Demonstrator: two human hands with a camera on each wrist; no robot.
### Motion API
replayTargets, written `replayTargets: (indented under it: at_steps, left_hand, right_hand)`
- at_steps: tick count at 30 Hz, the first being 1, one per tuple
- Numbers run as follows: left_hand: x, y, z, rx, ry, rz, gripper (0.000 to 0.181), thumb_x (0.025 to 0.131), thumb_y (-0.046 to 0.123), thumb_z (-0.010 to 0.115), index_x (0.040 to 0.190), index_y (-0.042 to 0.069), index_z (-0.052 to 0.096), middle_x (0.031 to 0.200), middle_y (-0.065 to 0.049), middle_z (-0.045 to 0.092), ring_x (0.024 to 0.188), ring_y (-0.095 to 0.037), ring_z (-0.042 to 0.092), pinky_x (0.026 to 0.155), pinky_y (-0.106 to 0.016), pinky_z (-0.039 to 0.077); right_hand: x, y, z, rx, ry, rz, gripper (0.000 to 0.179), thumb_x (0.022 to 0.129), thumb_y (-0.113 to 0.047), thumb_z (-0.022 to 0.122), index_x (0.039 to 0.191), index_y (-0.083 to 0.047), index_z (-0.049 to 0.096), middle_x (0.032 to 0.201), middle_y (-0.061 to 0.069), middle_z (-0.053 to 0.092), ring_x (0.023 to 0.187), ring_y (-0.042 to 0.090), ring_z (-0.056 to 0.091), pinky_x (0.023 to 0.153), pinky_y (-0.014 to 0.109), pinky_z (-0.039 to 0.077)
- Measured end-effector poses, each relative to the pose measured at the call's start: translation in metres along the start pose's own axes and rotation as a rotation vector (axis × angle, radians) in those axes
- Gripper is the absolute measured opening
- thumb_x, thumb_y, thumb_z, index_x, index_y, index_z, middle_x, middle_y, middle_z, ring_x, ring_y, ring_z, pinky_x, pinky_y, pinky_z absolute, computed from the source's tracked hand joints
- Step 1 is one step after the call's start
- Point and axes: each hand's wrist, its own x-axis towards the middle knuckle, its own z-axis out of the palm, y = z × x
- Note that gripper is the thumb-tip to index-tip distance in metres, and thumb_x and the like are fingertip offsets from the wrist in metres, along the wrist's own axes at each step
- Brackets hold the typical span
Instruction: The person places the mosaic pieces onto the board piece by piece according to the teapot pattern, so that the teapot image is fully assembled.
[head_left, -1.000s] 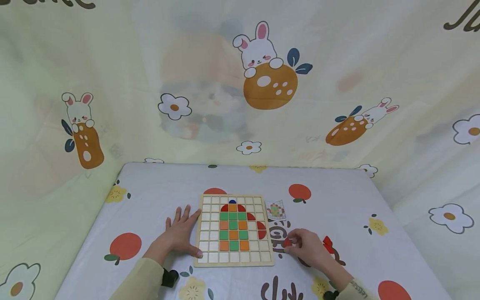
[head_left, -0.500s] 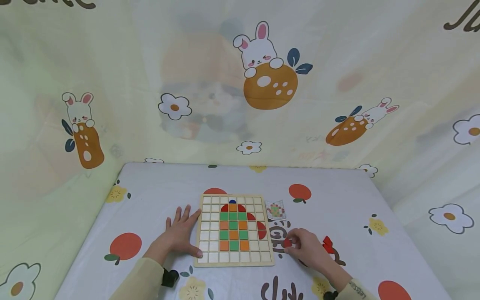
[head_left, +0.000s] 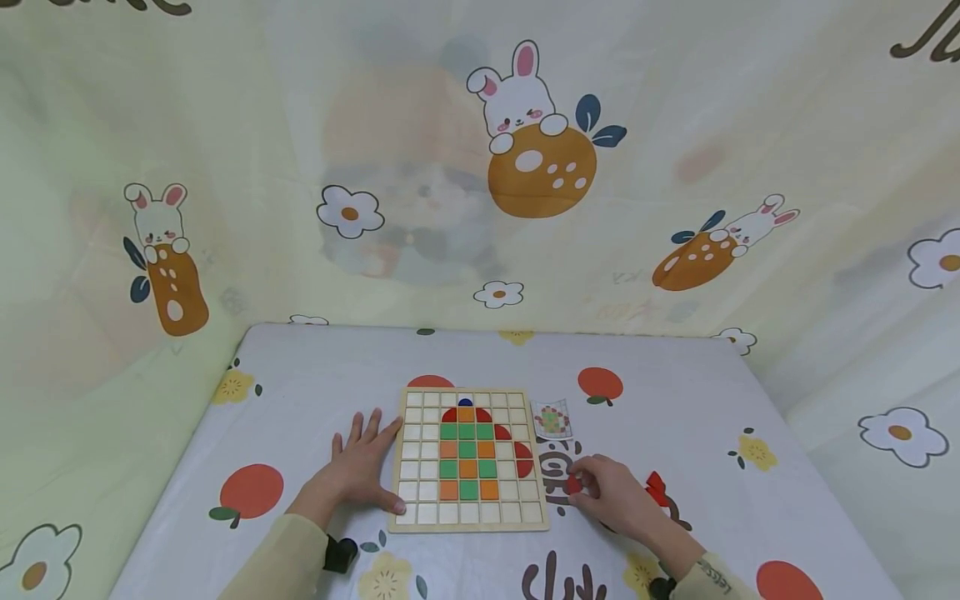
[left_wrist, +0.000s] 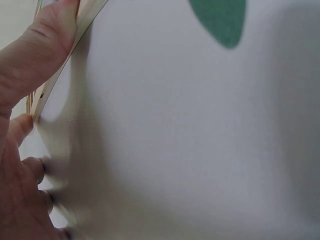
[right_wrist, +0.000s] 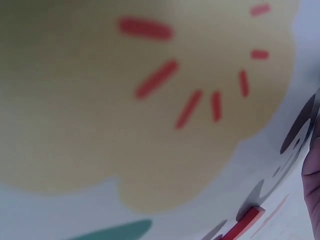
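Note:
A wooden grid board (head_left: 420, 515) lies on the cloth, bearing green and orange square tiles (head_left: 467, 450), red curved tiles (head_left: 522, 460) and a blue tile (head_left: 466, 402). My left hand (head_left: 358, 471) rests at its left side, fingers spread. The thumb (left_wrist: 50, 35) lies on the board's near-left corner and the index fingertip touches the left edge. To the right of the board, my right hand (head_left: 613, 493) pinches a small red tile (head_left: 574, 485) between thumb and fingers, just off the board. The fingers partly cover its shape. Only part of that hand (right_wrist: 312, 185) shows in the right wrist view.
A small picture card (head_left: 551, 420) with a coloured grid pattern lies beside the board's upper right. A red block (right_wrist: 243, 223) sits on the cloth in the right wrist view. Patterned tablecloth (head_left: 337, 358) covers the table, and a printed curtain (head_left: 420, 250) hangs around it.
Almost nothing differs. The red tile shifts very slightly in my right fingers, while my left hand and the board stay in place.

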Motion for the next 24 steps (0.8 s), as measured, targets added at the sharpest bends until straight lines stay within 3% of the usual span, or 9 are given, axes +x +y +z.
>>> replayTargets:
  at_steps: [14,18,24]
  left_hand:
    - [0.001,-0.001,0.000,0.001,-0.006,-0.005,0.130,0.058,0.046,0.098,0.163,0.015,0.027,0.171,-0.024,0.009,0.157,-0.052,-0.002,0.119,-0.077,0.002]
    - [0.000,-0.001,0.000,0.001,-0.005,-0.001,0.131,0.057,0.046,0.098,0.162,0.014,0.028,0.171,-0.024,0.009,0.156,-0.052,-0.002,0.119,-0.077,0.002]
    - [0.000,0.000,-0.001,0.003,-0.004,0.006,0.131,0.057,0.046,0.099,0.162,0.014,0.028,0.171,-0.025,0.009,0.156,-0.053,-0.001,0.118,-0.078,0.003]
  right_hand:
    - [0.003,-0.001,-0.002,-0.024,-0.010,-0.039,0.026,0.082,-0.013,0.086,0.104,-0.012,0.071,0.081,-0.005,0.058,0.073,0.011,0.049,0.063,0.022,0.044]
    - [0.003,0.002,-0.005,0.013,-0.029,-0.040,0.025,0.082,-0.012,0.084,0.103,-0.013,0.070,0.082,-0.007,0.061,0.074,0.010,0.052,0.065,0.021,0.047]
    - [0.003,0.009,-0.010,0.108,-0.063,-0.116,0.025,0.084,-0.012,0.082,0.106,-0.009,0.070,0.084,-0.007,0.067,0.072,0.005,0.057,0.063,0.019,0.050]
